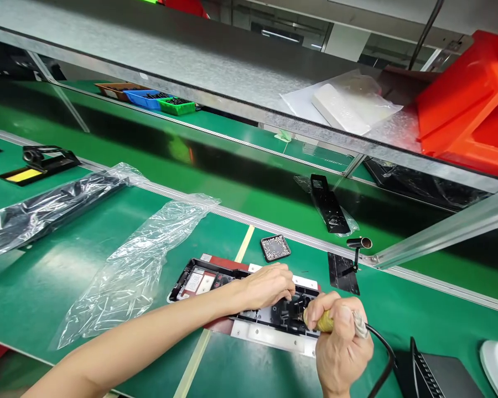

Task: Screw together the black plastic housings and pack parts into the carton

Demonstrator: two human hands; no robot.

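Clock positions are taken from the black housing [181, 281], which lies open and lengthwise on the green counter [240, 370], seated in a fixture [274, 339] with white screwed strips. At 10 o'clock, far left, stands a black bracket [52, 157] with a yellow strip at its base. Nearer, also at about 10 o'clock, lies a long dark part in clear wrap [66, 204]. Between 9 and 10 o'clock, a crumpled clear bag [136, 271] lies flat, near the housing.

The left hand [269, 284] rests over the housing's right half, fingers curled down; whether they pinch a part cannot be told, as the fingertips are largely hidden. At 1 o'clock, just beyond the fixture, sits a small black dish [275, 247] of tiny metal pieces. The right hand [342, 337], at 3 o'clock, is closed around the yellow handle of a corded tool [326, 321], directed into the housing's right end. At 2 o'clock stands a black-based holder [343, 272] with a metal tube. At 4 o'clock lies a dark slotted box [448, 373].
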